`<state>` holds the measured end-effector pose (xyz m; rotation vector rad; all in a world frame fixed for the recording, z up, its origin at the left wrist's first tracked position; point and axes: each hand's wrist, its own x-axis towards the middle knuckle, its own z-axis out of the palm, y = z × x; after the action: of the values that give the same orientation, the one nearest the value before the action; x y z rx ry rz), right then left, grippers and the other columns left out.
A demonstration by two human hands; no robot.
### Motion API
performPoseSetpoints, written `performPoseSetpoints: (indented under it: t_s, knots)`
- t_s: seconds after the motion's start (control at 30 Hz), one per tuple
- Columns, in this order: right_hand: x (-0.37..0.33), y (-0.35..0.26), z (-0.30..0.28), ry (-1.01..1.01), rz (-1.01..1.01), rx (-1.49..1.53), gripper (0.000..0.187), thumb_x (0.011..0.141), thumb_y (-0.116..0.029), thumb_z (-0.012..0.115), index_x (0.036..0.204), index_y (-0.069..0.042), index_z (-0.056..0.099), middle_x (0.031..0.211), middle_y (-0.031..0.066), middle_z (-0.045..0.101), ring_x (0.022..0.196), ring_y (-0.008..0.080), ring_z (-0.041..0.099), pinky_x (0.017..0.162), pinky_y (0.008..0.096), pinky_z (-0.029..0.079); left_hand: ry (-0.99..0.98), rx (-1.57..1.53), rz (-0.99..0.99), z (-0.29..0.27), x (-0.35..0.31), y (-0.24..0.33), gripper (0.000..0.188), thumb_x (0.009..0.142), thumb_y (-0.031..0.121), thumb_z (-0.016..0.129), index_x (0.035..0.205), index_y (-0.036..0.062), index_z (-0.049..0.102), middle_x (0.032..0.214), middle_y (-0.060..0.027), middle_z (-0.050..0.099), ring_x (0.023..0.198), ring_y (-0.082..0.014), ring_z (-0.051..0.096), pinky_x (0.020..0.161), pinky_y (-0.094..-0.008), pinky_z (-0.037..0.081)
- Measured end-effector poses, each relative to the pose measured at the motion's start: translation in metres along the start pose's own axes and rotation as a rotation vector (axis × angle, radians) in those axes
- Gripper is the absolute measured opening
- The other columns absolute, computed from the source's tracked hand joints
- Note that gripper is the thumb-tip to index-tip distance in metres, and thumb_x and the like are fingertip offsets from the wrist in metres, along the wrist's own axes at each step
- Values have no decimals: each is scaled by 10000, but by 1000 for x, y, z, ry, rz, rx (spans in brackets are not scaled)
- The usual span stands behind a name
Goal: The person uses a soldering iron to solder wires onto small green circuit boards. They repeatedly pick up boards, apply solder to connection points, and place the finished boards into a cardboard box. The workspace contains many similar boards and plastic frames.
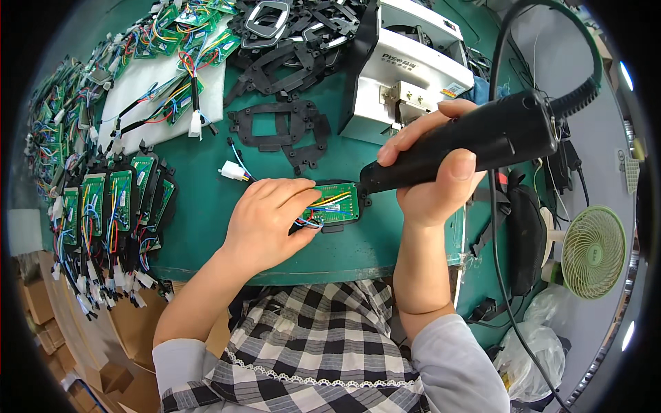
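Observation:
A green circuit board (342, 199) with yellow, blue and red wires lies in a black plastic frame at the front of the table. My left hand (265, 220) is closed on the board's left end, fingers over the top edge and thumb below. A white connector (233, 171) on wires pokes out beyond the knuckles. My right hand (428, 204) wraps round a black electric screwdriver (485, 141), held nearly level. Its nose meets the right end of the frame; the bit and any screw there are hidden.
Finished-looking boards in frames (120, 199) are stacked at left, behind them a heap of wired boards (165, 38). Loose black frames (282, 127) lie beyond my hands. A white machine (392, 65) stands at back right. The screwdriver's cable (497, 255) hangs near a green fan (593, 252).

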<state>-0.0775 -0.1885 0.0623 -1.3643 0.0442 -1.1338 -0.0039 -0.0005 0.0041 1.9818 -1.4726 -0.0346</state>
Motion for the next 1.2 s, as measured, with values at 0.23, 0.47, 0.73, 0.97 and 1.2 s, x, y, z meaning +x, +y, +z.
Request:
performPoseSetpoints:
  t_s: [0.23,0.47,0.73,0.97,1.2]
  knots:
    - [-6,-2,10,-181,5,-220,837,768,-716,580,1085,46,436,582,93,584,452,130,547,417,217,428,-33,-53,-26,-1,-3,-2,436,642,167,786,1040,54,648,1133,-65,611,981,-254,584,870,-382,453]
    - [-7,1,4,-139,26,-182,844,781,-700,577,1107,61,415,581,111,577,444,158,547,411,231,429,-73,-83,-52,-3,-2,-2,454,654,195,790,1061,52,648,1139,-60,602,1004,-251,565,879,-376,453]
    - [64,-36,-15,189,-310,-246,768,858,-634,466,1090,94,392,591,157,569,422,207,549,455,280,483,-146,10,-23,-6,7,2,540,645,266,797,1140,111,649,1159,-61,570,1044,-269,533,896,-400,419]
    - [66,-28,-7,-7,-320,-421,764,870,-640,448,1086,91,400,625,162,569,452,245,563,446,335,490,-135,-7,-42,-2,7,1,493,679,224,783,1141,111,650,1138,-60,570,1046,-264,529,893,-395,412]
    - [60,-23,-2,20,-346,-487,764,864,-629,477,1086,98,402,625,151,574,454,237,569,433,313,478,-133,-28,-53,-2,7,2,470,696,205,771,1136,95,648,1136,-60,571,1049,-267,525,897,-394,407]
